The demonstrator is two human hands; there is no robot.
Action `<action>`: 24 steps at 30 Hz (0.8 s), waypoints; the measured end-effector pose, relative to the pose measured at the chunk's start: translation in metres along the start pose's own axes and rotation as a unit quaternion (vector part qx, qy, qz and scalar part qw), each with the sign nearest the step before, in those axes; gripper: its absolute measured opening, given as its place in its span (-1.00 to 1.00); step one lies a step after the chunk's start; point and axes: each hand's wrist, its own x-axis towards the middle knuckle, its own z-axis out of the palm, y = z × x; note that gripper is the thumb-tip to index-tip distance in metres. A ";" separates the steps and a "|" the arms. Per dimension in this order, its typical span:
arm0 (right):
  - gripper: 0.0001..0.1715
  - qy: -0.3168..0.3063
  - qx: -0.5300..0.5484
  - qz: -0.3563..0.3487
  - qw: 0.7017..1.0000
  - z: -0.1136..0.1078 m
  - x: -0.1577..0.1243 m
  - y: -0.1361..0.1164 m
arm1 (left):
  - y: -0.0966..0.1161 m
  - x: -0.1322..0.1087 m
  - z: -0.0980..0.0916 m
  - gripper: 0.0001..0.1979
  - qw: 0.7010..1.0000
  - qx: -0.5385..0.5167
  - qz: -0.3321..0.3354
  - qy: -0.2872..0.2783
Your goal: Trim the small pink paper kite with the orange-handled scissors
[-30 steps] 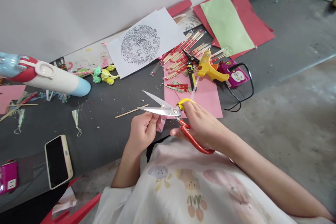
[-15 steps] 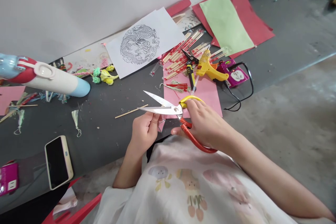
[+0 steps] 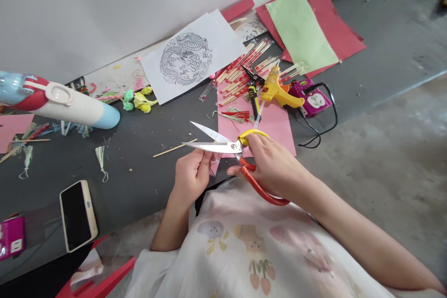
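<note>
My right hand (image 3: 268, 160) is wrapped round the handles of a pair of scissors (image 3: 223, 145), one handle yellow and the other red. Their blades stand apart and point left, the lower one passing just over the fingertips of my left hand (image 3: 191, 172). Those left fingers are closed in a pinch on a small piece of pink paper (image 3: 214, 167), of which only a corner shows below the blade. A thin wooden stick (image 3: 174, 148) lies on the table beside my left hand. Under the scissors' pivot and beyond lies a pink sheet (image 3: 275, 128).
A yellow glue gun (image 3: 279, 89) rests against a purple box (image 3: 310, 98) with a black cord. Nearby are pliers (image 3: 254, 95), several wrapped sticks (image 3: 240, 74) and a dragon print (image 3: 186, 58). A bottle (image 3: 77, 106) and a phone (image 3: 78, 216) are on the left.
Almost nothing differs. The scissors' yellow handle and my right hand have shifted very slightly downward, with the blades still apart; my left hand keeps its place.
</note>
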 end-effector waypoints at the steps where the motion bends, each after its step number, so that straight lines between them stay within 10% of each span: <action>1: -0.42 0.000 -0.003 0.000 1.000 0.000 0.000 0.000 | 0.000 0.000 0.000 -0.71 1.000 0.003 -0.001 0.002; 24: -0.42 0.000 -0.050 0.013 0.999 0.003 -0.001 -0.002 | 0.001 0.001 -0.003 -0.62 0.998 -0.040 -0.035 -0.035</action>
